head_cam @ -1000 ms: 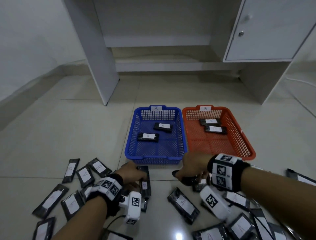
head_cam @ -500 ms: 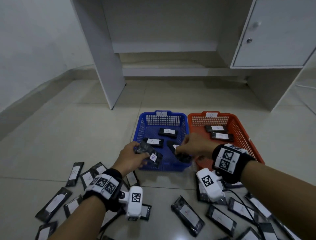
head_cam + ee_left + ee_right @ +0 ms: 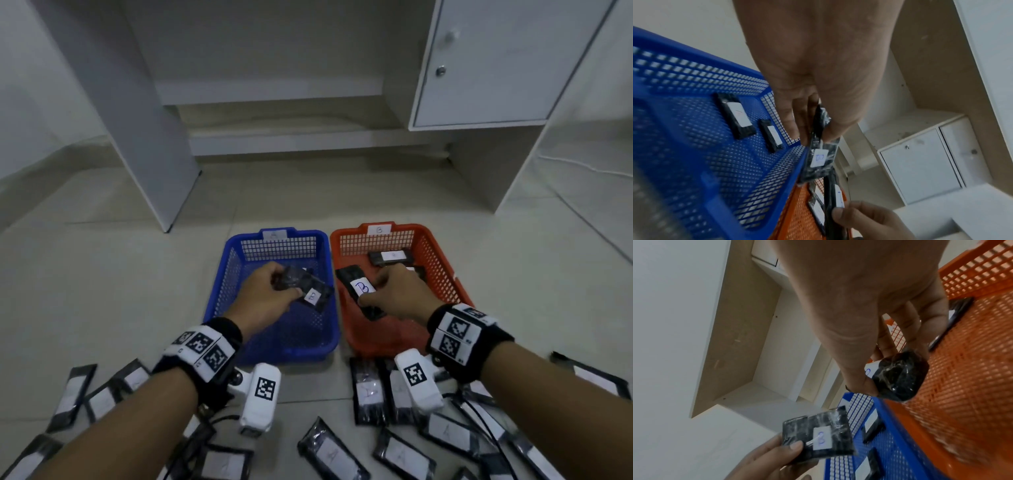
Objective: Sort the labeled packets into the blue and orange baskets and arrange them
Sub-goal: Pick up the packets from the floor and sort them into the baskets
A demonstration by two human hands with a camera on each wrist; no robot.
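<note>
Both hands pinching B packets: right hand [image 3: 394,294] over orange basket [image 3: 442,260], fine; left hand [image 3: 263,294] over blue basket [image 3: 236,260] — should cross to orange before fingers release.

Both forearms extended forward, each wrist banded with a marker-printed strap; left hand [image 3: 263,297] palm-down, fingers and thumb curled, pinching a black packet [image 3: 306,287] projecting beyond its fingertips; right hand [image 3: 397,294] likewise curled, thumb [image 3: 368,300] and fingers clamping a B-labelled packet [image 3: 359,291] at its near side.
</note>
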